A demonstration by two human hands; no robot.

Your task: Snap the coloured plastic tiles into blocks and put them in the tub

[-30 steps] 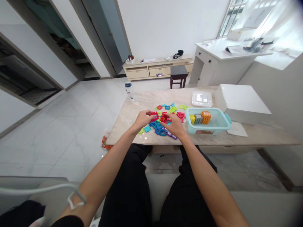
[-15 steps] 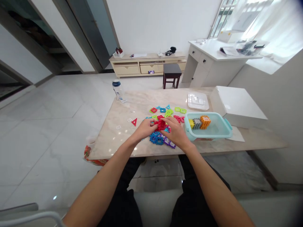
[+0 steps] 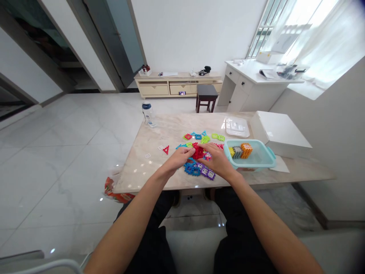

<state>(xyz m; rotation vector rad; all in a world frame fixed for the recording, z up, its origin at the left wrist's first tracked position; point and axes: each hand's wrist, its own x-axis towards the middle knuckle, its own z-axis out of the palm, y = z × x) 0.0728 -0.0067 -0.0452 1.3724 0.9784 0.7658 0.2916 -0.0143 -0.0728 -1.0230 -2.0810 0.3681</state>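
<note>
Between my two hands is a red interlocking plastic building piece (image 3: 197, 152), held above the scattered pieces on the table. My left hand (image 3: 180, 157) pinches its left side with thumb and fingers. From the right, my right hand (image 3: 216, 160) grips the same piece, fingers curved over its top and thumb below. Just under the hands lie blue toothed pieces (image 3: 192, 169) and a row of purple pieces (image 3: 207, 171). Behind them are green pieces (image 3: 205, 139) and a red-and-green piece (image 3: 187, 136). A red triangle (image 3: 165, 150) rests to the left.
A light-blue bin (image 3: 261, 152) at the right holds stacked yellow, grey and orange pieces (image 3: 246, 150). Behind it are a clear lid (image 3: 237, 126) and a white box (image 3: 281, 131). A water bottle (image 3: 148, 115) stands at the far left corner of the marble-look table (image 3: 134, 167).
The camera view has shifted slightly, so the table sits a little lower in it. Both hands still hold the red piece, which appears slightly turned.
</note>
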